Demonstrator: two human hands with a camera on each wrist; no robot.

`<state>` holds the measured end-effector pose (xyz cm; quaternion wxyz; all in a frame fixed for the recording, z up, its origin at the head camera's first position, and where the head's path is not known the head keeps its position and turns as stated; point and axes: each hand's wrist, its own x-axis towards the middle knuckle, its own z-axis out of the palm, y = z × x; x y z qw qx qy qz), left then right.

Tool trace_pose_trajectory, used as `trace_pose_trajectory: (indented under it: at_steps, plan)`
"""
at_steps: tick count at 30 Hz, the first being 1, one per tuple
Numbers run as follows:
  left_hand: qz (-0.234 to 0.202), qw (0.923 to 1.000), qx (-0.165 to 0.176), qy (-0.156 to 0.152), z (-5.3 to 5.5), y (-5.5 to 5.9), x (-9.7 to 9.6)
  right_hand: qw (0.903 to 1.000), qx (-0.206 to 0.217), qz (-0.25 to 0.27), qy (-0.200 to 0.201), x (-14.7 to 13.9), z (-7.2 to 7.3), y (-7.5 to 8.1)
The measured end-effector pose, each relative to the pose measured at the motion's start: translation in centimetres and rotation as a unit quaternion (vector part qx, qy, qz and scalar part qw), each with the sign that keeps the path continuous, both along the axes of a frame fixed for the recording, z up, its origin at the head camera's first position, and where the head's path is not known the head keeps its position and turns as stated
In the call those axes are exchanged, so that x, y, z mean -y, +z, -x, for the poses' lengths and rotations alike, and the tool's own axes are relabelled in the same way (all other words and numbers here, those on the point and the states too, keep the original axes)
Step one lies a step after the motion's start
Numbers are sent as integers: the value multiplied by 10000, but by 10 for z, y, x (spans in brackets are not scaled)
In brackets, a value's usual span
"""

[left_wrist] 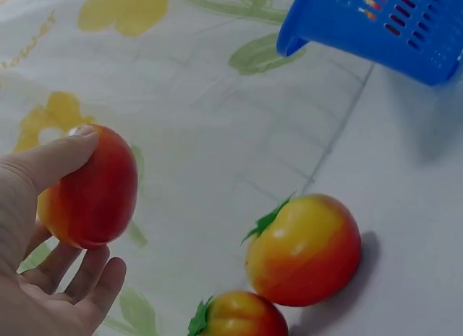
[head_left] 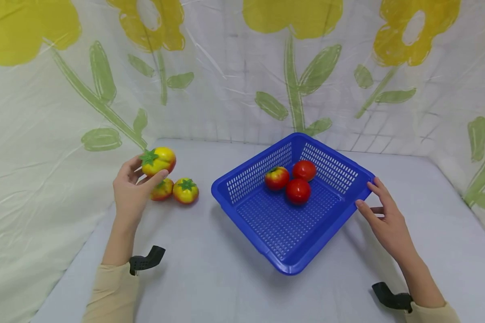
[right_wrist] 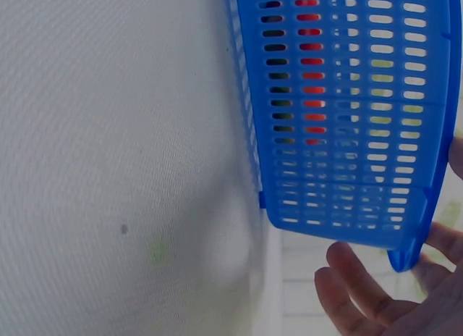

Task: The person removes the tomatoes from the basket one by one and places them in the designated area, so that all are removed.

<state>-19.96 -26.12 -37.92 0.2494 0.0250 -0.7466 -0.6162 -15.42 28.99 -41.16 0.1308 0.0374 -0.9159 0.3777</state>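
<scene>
My left hand (head_left: 131, 186) holds a yellow-and-red tomato (head_left: 163, 161) with a green leafy top, between thumb and fingers, raised above the table. In the left wrist view the red side of this tomato (left_wrist: 101, 191) shows under the thumb. Just beyond the hand, two similar tomatoes, one on the left (head_left: 161, 190) and one on the right (head_left: 186, 191), lie side by side on the table. My right hand (head_left: 388, 224) grips the right rim of a blue plastic basket (head_left: 242, 224), thumb at the rim and some fingers below it. Inside sit two red tomatoes (head_left: 298, 191) and a yellow-red one (head_left: 276, 178).
A pale cloth covers the table (head_left: 194, 269). Behind it hangs a white curtain (head_left: 218, 89) with yellow flowers and green leaves. Each wrist bears a black camera mount, one on the left (head_left: 147, 259) and one on the right (head_left: 392, 298).
</scene>
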Motion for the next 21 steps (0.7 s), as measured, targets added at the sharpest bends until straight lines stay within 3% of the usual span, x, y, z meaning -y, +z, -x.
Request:
trace_pose_trajectory:
  at_steps: [6, 16, 21]
  plan:
    - [95, 9986, 130, 497, 0, -7, 21, 10000, -13, 1, 28, -1, 0, -1]
    - [401, 9898, 793, 1117, 2, -22, 44, 10000, 10, -54, 11, -1, 1, 0]
    - [348, 9856, 1013, 1305, 2, -27, 53, 10000, 38, -49, 10, -1, 0, 2]
